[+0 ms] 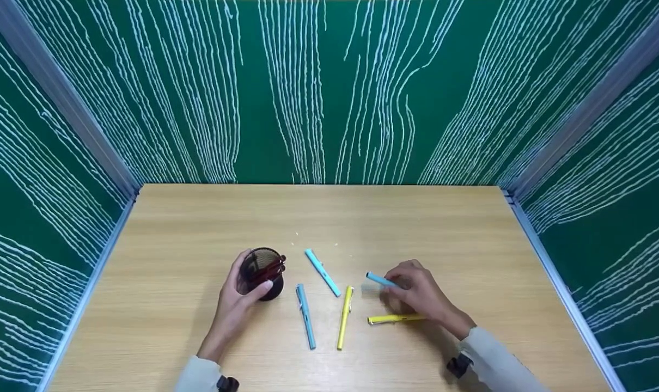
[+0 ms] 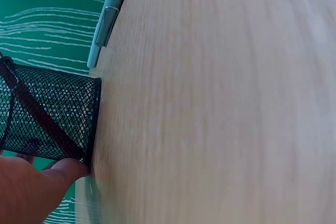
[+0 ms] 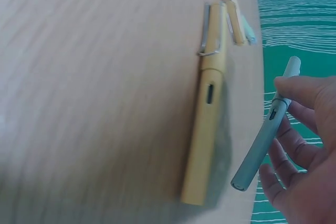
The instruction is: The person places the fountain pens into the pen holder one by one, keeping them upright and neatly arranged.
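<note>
My left hand (image 1: 234, 305) grips a black mesh pen cup (image 2: 58, 106) on the left of the table, thumb on its near side. Dark red pens (image 1: 268, 271) lean inside, their ends poking past the rim towards the right. Between thumb and fingers, my right hand (image 1: 420, 293) pinches a light blue pen (image 3: 262, 135), held just above the tabletop. Below that hand lies a yellow pen (image 3: 206, 114) with a metal clip, partly covered in the head view. A second yellow pen (image 1: 345, 318) and two blue pens, one upper (image 1: 322, 272) and one lower (image 1: 305, 317), lie between the hands.
The wooden table (image 1: 444, 218) meets green walls (image 1: 335, 125) with white wavy lines at its back and sides. Grey metal strips (image 1: 547, 267) run along the side edges. A few tiny pale specks lie near the middle of the table.
</note>
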A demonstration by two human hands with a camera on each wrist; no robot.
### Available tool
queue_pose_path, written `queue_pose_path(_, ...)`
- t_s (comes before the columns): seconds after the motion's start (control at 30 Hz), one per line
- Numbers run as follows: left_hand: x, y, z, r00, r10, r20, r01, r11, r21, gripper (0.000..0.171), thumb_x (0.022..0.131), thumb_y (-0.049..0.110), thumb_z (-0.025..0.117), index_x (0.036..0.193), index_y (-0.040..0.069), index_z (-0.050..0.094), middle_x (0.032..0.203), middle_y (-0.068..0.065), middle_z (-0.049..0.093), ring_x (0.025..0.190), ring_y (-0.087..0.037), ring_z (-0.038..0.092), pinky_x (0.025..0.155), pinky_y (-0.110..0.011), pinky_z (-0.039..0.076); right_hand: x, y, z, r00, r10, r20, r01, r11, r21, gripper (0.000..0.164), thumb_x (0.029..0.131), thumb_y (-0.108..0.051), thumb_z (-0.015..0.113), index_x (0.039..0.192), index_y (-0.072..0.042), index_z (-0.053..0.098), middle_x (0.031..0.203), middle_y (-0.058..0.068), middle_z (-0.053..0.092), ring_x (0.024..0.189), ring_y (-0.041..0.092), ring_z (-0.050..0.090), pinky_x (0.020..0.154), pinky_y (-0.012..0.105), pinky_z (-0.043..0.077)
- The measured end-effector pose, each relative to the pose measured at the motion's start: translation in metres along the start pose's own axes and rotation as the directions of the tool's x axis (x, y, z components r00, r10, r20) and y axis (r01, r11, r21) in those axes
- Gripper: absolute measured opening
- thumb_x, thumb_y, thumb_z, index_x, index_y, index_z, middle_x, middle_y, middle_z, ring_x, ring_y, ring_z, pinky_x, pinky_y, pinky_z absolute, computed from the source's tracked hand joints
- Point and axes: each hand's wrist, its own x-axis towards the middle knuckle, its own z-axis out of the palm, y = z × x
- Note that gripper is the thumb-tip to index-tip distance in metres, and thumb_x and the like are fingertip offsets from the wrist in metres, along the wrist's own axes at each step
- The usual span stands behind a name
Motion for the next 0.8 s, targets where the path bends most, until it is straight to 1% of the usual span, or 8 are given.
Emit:
queue_pose_path(0.13,-0.001,0.0,0.0,1.0,-0.005,-0.005,0.005,1.0,0.012,0.09,0.096,0.009,0.086,0.171,0.019,0.037,0.168,-0.011,0.048,0.157,-0.028,0.044,0.132,-0.046,0.032,0.001,-0.005,-0.005,1.0,0.022,-0.01,-0.022,0.999,0.042,0.015,0.094,-0.005,0.088,0.103,-0.016,0.084,0.106,-0.004,0.075,0.11,0.024,0.06,0.1,0.051,0.058)
queue_pose_path(0.23,-0.001,0.0,0.0,1.0,-0.01,-0.005,0.01,1.0,0.024,0.091,0.096,0.01,0.086,0.172,0.019,0.037,0.168,-0.012,0.048,0.157,-0.029,0.044,0.132,-0.045,0.032,0.001,-0.009,-0.007,0.998,0.055,-0.011,-0.054,0.996,0.07,0.015,0.094,-0.006,0.088,0.103,-0.018,0.084,0.106,-0.004,0.075,0.113,0.024,0.061,0.105,0.057,0.053)
queue_pose_path(0.4,-0.001,0.0,0.0,1.0,-0.016,-0.007,0.017,0.999,0.035,0.091,0.096,0.011,0.087,0.172,0.021,0.037,0.169,-0.011,0.047,0.158,-0.029,0.043,0.132,-0.045,0.032,0.003,-0.018,-0.01,0.995,0.096,-0.01,-0.094,0.991,0.1,0.016,0.094,-0.008,0.089,0.102,-0.021,0.084,0.107,-0.006,0.074,0.117,0.024,0.061,0.111,0.061,0.048)
queue_pose_path(0.63,0.0,0.0,0.0,1.0,-0.014,0.01,0.014,1.0,-0.016,0.092,0.096,0.008,0.086,0.172,0.016,0.036,0.168,-0.012,0.048,0.158,-0.03,0.043,0.132,-0.046,0.031,0.007,-0.026,-0.012,0.997,0.061,-0.041,-0.056,0.993,0.108,0.019,0.091,-0.007,0.091,0.099,-0.021,0.083,0.101,-0.007,0.075,0.116,0.025,0.062,0.109,0.066,0.046)
queue_pose_path(0.8,-0.001,0.0,0.0,1.0,-0.021,-0.002,0.021,1.0,0.009,0.093,0.095,0.011,0.087,0.172,0.018,0.036,0.169,-0.012,0.047,0.158,-0.031,0.043,0.132,-0.047,0.031,0.009,-0.032,-0.012,0.996,0.073,-0.044,-0.068,0.992,0.105,0.017,0.091,-0.007,0.091,0.099,-0.021,0.082,0.106,-0.004,0.074,0.116,0.025,0.062,0.11,0.068,0.046)
